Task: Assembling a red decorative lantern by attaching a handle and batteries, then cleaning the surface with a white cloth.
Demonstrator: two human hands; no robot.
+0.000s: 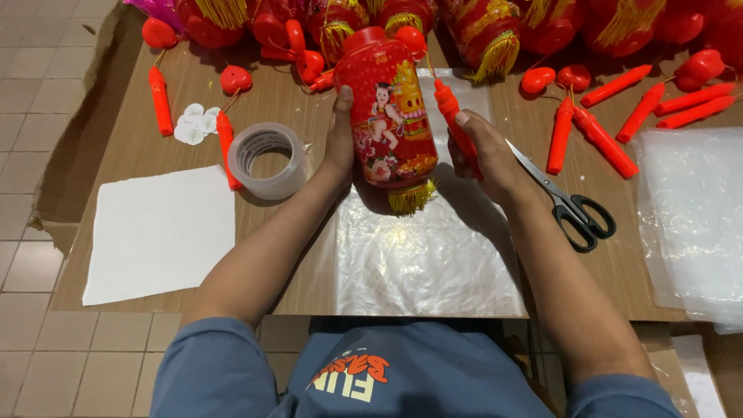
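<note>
A red paper lantern (387,108) with a printed picture and a gold tassel at its lower end lies between my hands above a clear plastic sheet (426,255). My left hand (339,139) presses against the lantern's left side. My right hand (484,151) grips a red plastic handle stick (449,108) next to the lantern's right side.
A roll of clear tape (268,159) and a white paper sheet (159,232) lie left on the brown cardboard (139,147). Black-handled scissors (569,203) lie right. Red sticks (604,139), red heart pieces (236,79), more lanterns (487,31) and stacked plastic sheets (693,217) surround them.
</note>
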